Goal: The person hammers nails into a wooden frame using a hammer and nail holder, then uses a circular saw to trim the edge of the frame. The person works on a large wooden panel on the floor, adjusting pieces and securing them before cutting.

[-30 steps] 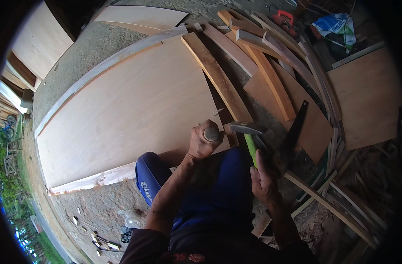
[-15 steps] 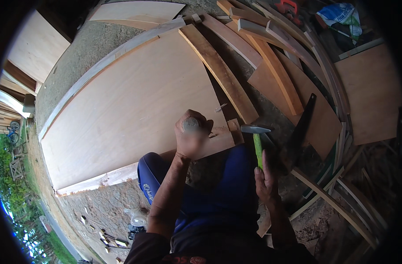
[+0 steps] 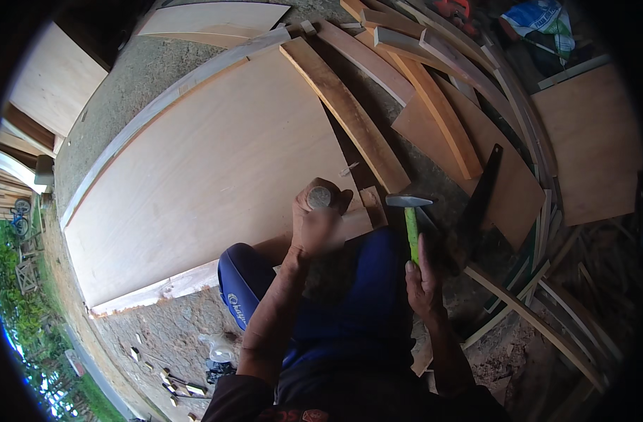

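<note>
My left hand (image 3: 313, 228) is wrapped round an upright tool; only its round grey butt end (image 3: 319, 197) shows. It looks like a chisel, with the blade hidden beneath my fist. This hand is over the near right corner of a large plywood panel (image 3: 195, 176), by a pale wood strip (image 3: 355, 224) along the edge. To the right, my right hand (image 3: 425, 285) grips a hammer (image 3: 413, 232) by its green handle, the metal head raised and apart from the tool. A pale wood shaving (image 3: 348, 169) lies on the panel just beyond my left hand.
A long brown board (image 3: 346, 112) lies along the panel's right side. Farther right are stacked boards (image 3: 434, 105), a dark handsaw (image 3: 484, 190) and another plywood sheet (image 3: 588, 148). Small wood offcuts (image 3: 174, 383) and a clear plastic bag (image 3: 217, 347) are on the ground at the lower left.
My left hand has shifted a little to the right along the panel's near edge, still holding the tool. The hammer stays raised at nearly the same spot, and the view has shifted slightly.
</note>
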`<state>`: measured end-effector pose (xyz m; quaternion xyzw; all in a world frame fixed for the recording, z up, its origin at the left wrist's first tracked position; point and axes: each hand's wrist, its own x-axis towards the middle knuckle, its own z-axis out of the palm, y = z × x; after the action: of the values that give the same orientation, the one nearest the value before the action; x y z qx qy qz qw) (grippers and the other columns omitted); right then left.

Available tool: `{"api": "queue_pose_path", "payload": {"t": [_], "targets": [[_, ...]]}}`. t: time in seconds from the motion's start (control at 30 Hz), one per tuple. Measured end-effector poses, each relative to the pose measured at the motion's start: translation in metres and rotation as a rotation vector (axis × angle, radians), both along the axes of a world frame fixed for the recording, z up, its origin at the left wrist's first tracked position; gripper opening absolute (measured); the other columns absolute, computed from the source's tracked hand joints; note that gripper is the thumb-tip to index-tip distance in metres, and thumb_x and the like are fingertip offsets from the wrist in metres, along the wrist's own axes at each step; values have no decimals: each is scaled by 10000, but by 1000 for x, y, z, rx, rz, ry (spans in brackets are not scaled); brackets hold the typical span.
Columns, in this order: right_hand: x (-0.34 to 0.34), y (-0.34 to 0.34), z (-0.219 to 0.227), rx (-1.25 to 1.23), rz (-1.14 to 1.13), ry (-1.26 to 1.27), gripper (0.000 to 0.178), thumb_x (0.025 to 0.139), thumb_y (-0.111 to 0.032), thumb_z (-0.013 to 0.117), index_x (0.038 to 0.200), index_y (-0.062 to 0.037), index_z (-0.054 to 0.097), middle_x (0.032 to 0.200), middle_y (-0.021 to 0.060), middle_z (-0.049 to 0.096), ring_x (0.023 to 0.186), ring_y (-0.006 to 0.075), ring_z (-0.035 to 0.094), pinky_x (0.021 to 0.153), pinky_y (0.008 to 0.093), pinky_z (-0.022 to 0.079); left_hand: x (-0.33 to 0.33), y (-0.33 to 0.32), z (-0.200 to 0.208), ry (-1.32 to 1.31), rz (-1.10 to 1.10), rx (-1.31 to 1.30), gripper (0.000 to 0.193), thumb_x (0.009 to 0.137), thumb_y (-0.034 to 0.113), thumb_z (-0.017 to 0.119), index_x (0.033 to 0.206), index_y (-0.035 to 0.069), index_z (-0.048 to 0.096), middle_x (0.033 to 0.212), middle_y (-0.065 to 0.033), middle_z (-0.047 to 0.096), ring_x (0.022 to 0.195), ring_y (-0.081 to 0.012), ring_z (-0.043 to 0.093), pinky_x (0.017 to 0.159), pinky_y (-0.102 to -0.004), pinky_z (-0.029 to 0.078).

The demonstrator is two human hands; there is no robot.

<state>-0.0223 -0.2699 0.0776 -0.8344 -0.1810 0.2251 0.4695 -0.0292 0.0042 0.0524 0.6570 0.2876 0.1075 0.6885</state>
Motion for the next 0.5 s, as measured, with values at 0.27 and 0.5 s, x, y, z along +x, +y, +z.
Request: {"api": "queue_pose_path", "payload": {"t": [0.27,0.5], "targets": [[-4,-11,-4,11,-67,114,599,1056,-167,471,1597,-62,236,820,68,571,648,78,445,613,257,429,-55,-84,-28,-324,-209,463,239,742,68,815,860,115,613,846,-49,628,811,-266,628,808,-409,510],[-9,-19,-4,0,-142,147,602,1050,-152,475,1590,-40,234,929,81,584,658,84,454,613,247,428,-63,-99,-48,-476,-263,683,301,732,55,839,925,123,617,936,-83,621,904,-301,619,915,-440,507]]}}
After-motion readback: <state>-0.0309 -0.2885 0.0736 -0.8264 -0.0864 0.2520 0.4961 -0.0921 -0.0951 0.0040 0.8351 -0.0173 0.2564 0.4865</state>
